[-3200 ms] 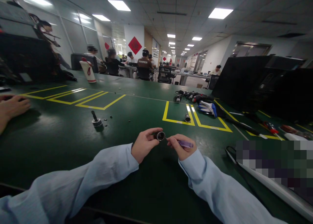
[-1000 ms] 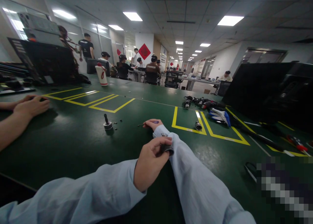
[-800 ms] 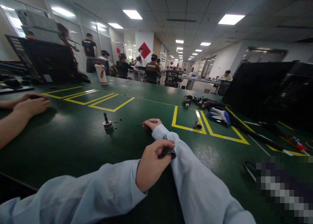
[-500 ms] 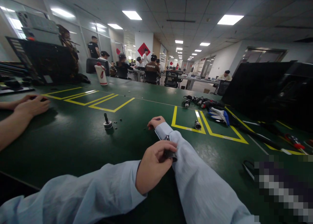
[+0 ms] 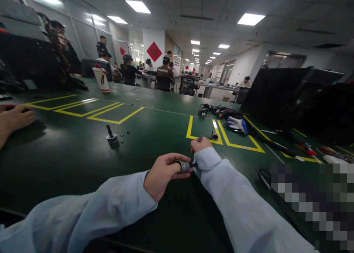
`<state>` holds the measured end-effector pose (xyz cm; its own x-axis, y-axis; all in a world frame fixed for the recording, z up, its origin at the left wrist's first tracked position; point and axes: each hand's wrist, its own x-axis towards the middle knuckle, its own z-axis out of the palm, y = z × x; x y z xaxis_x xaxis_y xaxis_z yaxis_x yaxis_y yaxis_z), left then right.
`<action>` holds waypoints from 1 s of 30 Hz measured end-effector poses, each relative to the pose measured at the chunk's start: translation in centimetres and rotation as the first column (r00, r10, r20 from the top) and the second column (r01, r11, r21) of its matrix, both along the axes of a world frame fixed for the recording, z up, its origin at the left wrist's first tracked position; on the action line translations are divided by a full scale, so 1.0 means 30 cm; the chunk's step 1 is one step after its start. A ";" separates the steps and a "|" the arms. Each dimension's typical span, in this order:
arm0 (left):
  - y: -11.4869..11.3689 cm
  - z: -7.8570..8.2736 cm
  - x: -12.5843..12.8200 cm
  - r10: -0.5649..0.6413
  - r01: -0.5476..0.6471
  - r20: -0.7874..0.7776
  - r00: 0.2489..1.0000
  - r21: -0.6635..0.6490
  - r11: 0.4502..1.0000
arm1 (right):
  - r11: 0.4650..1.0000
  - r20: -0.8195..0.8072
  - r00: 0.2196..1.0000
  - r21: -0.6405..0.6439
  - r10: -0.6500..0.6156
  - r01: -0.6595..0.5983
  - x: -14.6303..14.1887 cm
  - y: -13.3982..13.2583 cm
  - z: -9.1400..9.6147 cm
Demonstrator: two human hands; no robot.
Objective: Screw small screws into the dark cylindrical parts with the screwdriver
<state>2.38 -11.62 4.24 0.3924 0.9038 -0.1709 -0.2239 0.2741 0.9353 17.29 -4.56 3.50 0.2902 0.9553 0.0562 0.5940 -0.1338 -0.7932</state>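
My left hand (image 5: 162, 174) is closed round a small metal cylinder (image 5: 183, 165), held just above the green table (image 5: 69, 153) and touching my right sleeve cuff. My right hand (image 5: 200, 144) is curled into a fist a little beyond it, with the purple end of a small screwdriver (image 5: 199, 138) sticking out of its top. A black knobbed part on a round base (image 5: 111, 136) stands to the left, with tiny screws (image 5: 124, 133) beside it.
Another person's hand (image 5: 13, 118) rests at the left edge. A small cylinder (image 5: 214, 136) lies in a yellow-taped box. Further back lie more cylinders (image 5: 210, 109), blue-white gloves (image 5: 236, 123), black monitors (image 5: 290, 94) and a white bottle (image 5: 101, 80). People sit behind.
My right hand drew back from the spot near the screws toward the yellow box, fist closed on the screwdriver. My left hand stayed closed on the cylinder. The view shifted slightly.
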 end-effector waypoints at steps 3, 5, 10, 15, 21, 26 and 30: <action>0.017 0.013 -0.007 -0.099 0.113 0.086 0.991 -0.166 0.980 | 0.999 -0.174 0.984 -0.024 -0.039 0.036 0.048 -0.038 -0.038; 0.031 0.017 -0.014 -0.141 0.165 0.119 0.983 -0.228 0.960 | 0.999 -0.299 0.953 -0.041 -0.046 0.035 0.073 -0.057 -0.053; 0.081 0.012 -0.026 -0.006 0.034 0.127 0.992 -0.219 0.975 | 0.999 -0.497 0.867 -0.038 -0.039 0.023 0.105 -0.098 -0.053; 0.125 -0.015 -0.023 0.147 -0.132 0.070 0.987 -0.187 0.973 | 0.999 -0.597 0.801 -0.037 -0.045 0.029 0.110 -0.130 -0.057; 0.124 -0.042 -0.004 0.126 -0.127 -0.017 0.992 -0.077 0.989 | 0.999 -0.722 0.691 -0.024 -0.044 0.038 0.127 -0.135 -0.087; 0.115 -0.046 0.001 0.115 -0.117 -0.034 0.993 -0.053 0.992 | 0.994 -0.787 0.612 0.108 0.078 0.012 0.123 -0.162 -0.062; 0.106 -0.041 0.001 0.107 -0.107 -0.006 0.994 -0.051 0.993 | 0.908 -0.508 0.794 0.400 0.334 -0.126 0.073 -0.218 -0.038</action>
